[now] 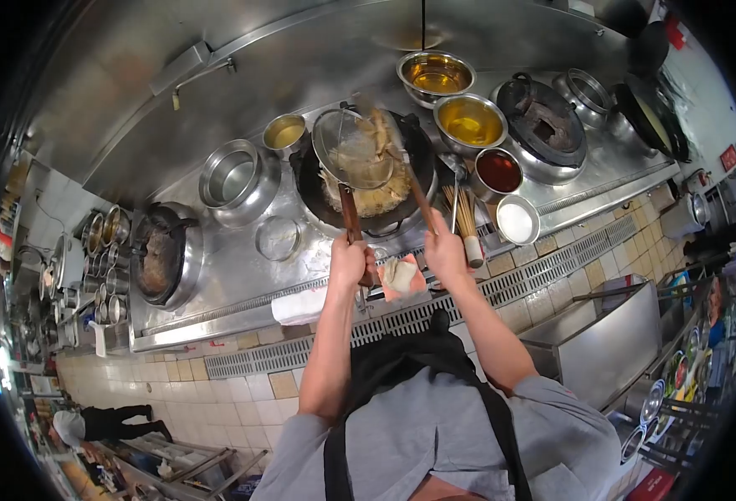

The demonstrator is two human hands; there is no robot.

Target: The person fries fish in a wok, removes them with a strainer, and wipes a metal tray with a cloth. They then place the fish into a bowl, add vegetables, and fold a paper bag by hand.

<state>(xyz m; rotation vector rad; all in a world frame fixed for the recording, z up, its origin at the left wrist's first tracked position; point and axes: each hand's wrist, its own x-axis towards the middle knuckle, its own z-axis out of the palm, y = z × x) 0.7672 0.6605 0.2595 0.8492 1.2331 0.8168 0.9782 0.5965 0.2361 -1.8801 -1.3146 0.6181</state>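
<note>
The left hand (350, 263) grips a wire strainer (353, 150) over the wok (368, 171); the right hand (445, 250) pinches long chopsticks (414, 188) lifting noodles (380, 134).

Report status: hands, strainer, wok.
Left hand grips strainer handle. Right hand holds long utensil. Strainer, holding food, over wok. Nothing blocking.

The person wears a grey short-sleeved shirt (435, 434), sleeves ending above the elbows, forearms bare. A black apron (401, 359) hangs in front, its straps (502, 434) running over both shoulders at the frame's lower centre; the fabric looks like plain cotton, perhaps.
</note>
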